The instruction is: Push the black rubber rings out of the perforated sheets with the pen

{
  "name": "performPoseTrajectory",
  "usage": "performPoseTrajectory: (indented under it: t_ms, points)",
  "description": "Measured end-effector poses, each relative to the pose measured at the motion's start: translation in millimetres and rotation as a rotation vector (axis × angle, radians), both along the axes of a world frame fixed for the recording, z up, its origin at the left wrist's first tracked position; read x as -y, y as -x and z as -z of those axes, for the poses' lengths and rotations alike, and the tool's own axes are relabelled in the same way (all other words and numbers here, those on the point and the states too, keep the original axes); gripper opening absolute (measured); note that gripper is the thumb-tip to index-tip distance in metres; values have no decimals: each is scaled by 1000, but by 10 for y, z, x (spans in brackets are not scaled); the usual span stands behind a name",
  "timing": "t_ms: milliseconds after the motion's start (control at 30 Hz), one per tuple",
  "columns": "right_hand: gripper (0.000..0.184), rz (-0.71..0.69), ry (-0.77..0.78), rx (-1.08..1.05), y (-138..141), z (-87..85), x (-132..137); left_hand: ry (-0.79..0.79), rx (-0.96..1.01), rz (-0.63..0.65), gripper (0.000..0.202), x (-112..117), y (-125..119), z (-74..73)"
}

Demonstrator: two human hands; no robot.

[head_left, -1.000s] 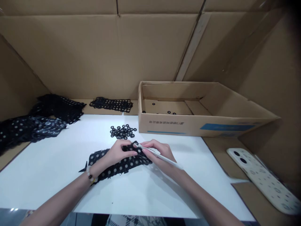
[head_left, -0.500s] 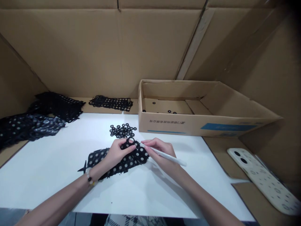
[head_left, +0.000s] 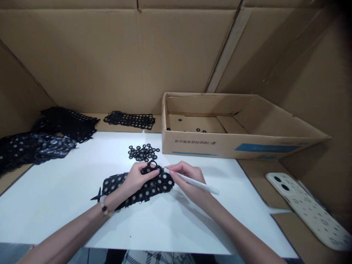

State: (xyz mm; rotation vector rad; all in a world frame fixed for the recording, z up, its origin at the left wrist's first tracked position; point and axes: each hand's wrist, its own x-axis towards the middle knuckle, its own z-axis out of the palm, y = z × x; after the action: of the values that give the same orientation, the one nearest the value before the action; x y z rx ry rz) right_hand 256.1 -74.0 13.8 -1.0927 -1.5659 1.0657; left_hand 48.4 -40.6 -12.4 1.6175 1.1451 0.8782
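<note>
- Head view: my left hand (head_left: 136, 179) grips a black perforated sheet (head_left: 162, 185) on the white table (head_left: 55, 209), a black ring (head_left: 153, 164) rising at my fingertips.
- My right hand (head_left: 187, 179) pinches a white stylus (head_left: 199, 184), its tip just beside the ring.
- Beyond lie loose black rings (head_left: 143, 153), more sheets (head_left: 129, 120) and a cardboard box (head_left: 192, 146).
- The box's dark print is upside down, too small to read, beside a blue stripe.
- Right of the table: a cream perforated panel (head_left: 308, 209).

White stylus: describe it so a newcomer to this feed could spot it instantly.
Below the cardboard box is a white board. In the middle of it, the right hand pinches a slim stylus, its tip at the edge of the black sheet under the left hand. It is the only long white stick there.
</note>
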Motion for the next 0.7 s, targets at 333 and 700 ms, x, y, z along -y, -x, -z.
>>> performPoseTrajectory:
  t_ms: [333, 700]
  points:
    - [11, -1, -6, 15, -8, -3, -3, 21, 8, -1, 29, -3, -4, -13]
    - [15, -6, 51, 117, 37, 10, -4, -117, -67, 9, 24, -5, 11, 2]
